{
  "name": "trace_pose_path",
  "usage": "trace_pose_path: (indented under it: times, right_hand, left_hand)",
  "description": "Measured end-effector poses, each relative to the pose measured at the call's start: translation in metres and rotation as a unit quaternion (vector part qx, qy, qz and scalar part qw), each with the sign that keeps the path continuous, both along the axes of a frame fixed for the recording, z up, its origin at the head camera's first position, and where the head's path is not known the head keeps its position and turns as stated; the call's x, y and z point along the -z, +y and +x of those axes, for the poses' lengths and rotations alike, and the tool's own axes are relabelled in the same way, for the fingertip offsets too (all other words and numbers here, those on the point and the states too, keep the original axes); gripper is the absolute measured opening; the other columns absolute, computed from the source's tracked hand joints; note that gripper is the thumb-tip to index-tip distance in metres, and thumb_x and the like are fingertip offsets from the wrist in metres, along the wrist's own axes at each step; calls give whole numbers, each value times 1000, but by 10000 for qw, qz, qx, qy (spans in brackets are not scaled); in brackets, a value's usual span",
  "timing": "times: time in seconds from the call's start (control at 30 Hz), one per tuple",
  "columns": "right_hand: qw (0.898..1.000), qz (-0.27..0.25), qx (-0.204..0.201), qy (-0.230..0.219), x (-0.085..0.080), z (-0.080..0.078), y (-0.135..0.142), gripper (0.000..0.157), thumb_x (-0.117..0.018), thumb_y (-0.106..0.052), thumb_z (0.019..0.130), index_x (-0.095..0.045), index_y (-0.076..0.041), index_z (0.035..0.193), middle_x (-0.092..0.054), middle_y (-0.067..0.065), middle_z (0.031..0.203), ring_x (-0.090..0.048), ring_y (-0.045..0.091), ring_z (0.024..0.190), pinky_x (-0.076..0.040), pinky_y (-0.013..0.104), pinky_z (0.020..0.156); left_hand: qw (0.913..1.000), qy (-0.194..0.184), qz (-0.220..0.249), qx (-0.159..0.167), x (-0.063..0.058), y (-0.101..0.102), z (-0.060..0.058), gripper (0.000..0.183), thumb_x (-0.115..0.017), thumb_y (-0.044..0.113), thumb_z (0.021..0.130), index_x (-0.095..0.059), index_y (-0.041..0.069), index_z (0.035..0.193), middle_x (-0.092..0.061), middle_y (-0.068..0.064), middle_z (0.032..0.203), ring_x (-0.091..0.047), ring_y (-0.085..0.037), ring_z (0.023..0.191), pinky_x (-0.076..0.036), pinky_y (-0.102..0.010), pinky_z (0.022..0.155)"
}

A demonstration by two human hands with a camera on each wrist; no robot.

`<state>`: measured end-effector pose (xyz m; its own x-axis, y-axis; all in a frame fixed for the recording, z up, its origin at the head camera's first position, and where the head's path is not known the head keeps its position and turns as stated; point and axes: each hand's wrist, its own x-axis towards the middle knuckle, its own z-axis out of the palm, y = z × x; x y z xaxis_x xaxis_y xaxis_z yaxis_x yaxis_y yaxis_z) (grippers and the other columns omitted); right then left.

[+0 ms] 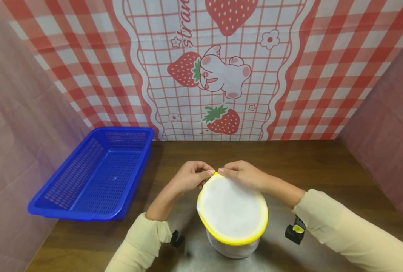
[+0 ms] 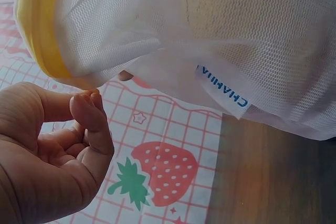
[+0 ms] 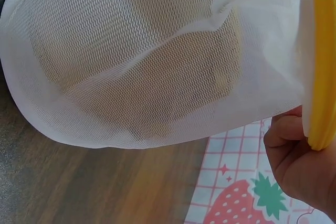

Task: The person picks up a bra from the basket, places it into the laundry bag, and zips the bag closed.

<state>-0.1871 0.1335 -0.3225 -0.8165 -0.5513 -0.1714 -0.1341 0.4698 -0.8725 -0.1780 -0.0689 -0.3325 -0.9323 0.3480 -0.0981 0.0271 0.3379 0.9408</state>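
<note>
A white mesh laundry bag with a yellow zipper round its top stands on the table before me. My left hand pinches the far edge of the bag at the zipper between thumb and forefinger. Right beside it, my right hand grips the same rim, thumb on top and fingers below in the right wrist view. Through the mesh shows a tan-brown item, its kind blurred by the weave. A white label with blue letters hangs from the bag's side.
To the left on the wooden table sits a blue plastic basket with slotted walls. Behind the table hangs a red-and-white strawberry cloth. Pinkish sheets close off both sides. Black wrist cameras hang below the sleeves.
</note>
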Motion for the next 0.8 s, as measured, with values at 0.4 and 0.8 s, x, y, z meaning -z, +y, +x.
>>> trace_pose_path:
  times: [0.4,0.8]
  right_hand:
    - [10000,77,30,25,-2,0,0,34,-49,-34,96,-66,-5,91,-58,2,75,-56,11,62,-50,28,55]
    - [9998,187,52,89,-6,2,1,35,-48,-35,97,-65,-6,89,-58,1,72,-56,11,60,-50,28,54]
  left_hand:
    - [10000,34,-41,-67,-1,-1,1,21,-57,12,93,-65,-6,99,-51,-2,64,-46,-10,54,-42,-21,50]
    - [9999,46,-5,-105,-3,-2,3,20,-57,12,92,-65,-5,98,-52,-1,64,-47,-9,53,-43,-22,49]
